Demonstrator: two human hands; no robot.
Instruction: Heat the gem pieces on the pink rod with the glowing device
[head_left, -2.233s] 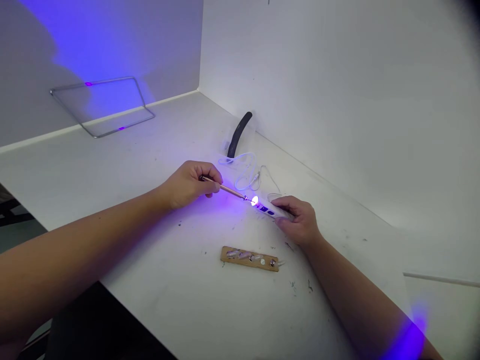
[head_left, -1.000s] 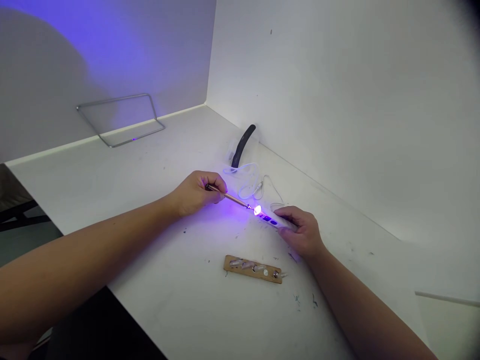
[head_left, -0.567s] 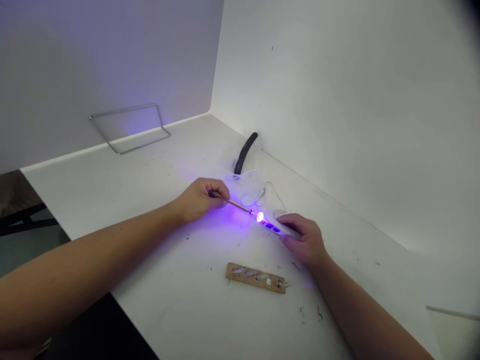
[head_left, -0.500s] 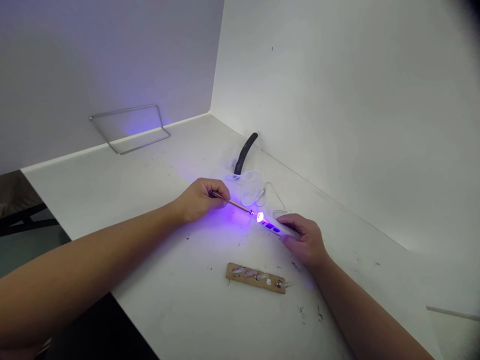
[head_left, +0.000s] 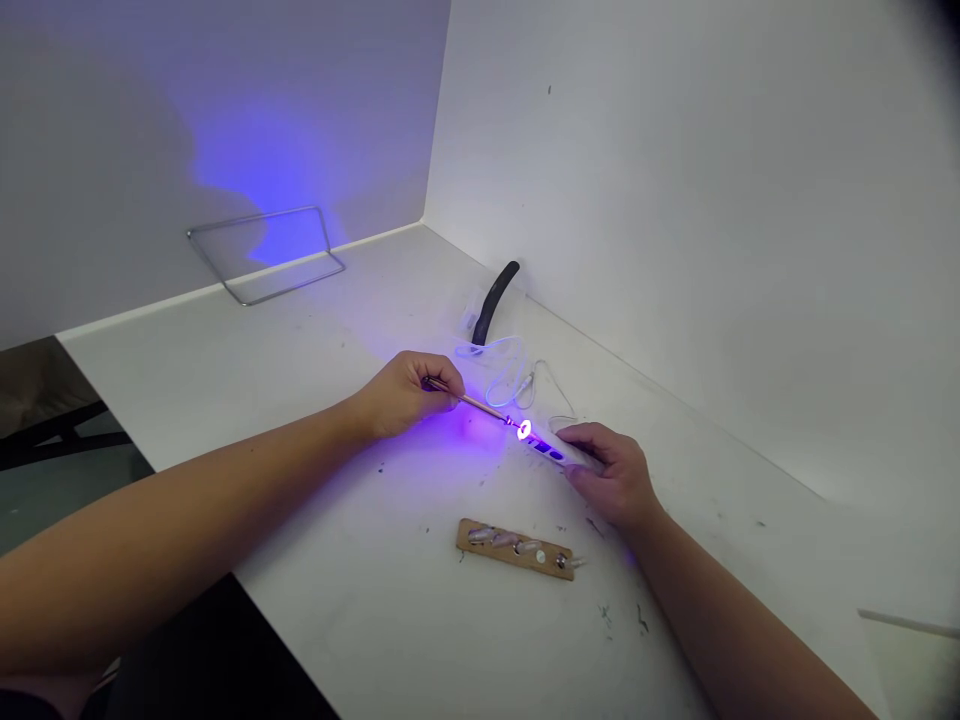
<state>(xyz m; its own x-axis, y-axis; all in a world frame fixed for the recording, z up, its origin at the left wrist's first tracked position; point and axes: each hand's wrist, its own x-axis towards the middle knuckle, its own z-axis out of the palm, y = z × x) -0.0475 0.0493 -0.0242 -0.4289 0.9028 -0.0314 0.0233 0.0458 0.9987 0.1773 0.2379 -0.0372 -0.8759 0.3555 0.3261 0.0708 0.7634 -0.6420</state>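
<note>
Left hand: the left hand (head_left: 401, 393) is resting on the desk (head_left: 300, 340), fingers pinched closed around the back end of a thin metal stick (head_left: 472, 403).
Stick: it is slim, gold-toned and straight, slanting right and slightly downward from the left fingers to a small bright piece (head_left: 524, 429) at its tip.
Tip piece: it is glowing white-pink under violet light; its exact shape is getting washed out by the glare.
Right hand: the right hand (head_left: 611, 475) is lying low on the desk, fingers curled around the rear of a white pen-shaped lamp (head_left: 555, 453).
Lamp: it is a narrow white body with dark windows along its top, its nose aiming left at the stick's tip and sitting just beside it; whether the two are touching I cannot tell.
Light: a violet pool is spreading over the desk between the two hands, and a blue-violet patch is showing on the back wall (head_left: 285, 190).
Wooden strip: a small wooden strip (head_left: 514, 548) is lying flat on the desk in front of the hands, carrying a row of small pale pieces on top.
Cable: a thin white cable (head_left: 502, 365) is looping on the desk behind the lamp.
Black tube: a curved black tube (head_left: 496, 300) is leaning up by the right wall, beyond the cable.
Wire frame: a bent wire frame (head_left: 262, 255) is standing against the back wall, well apart from the hands.
</note>
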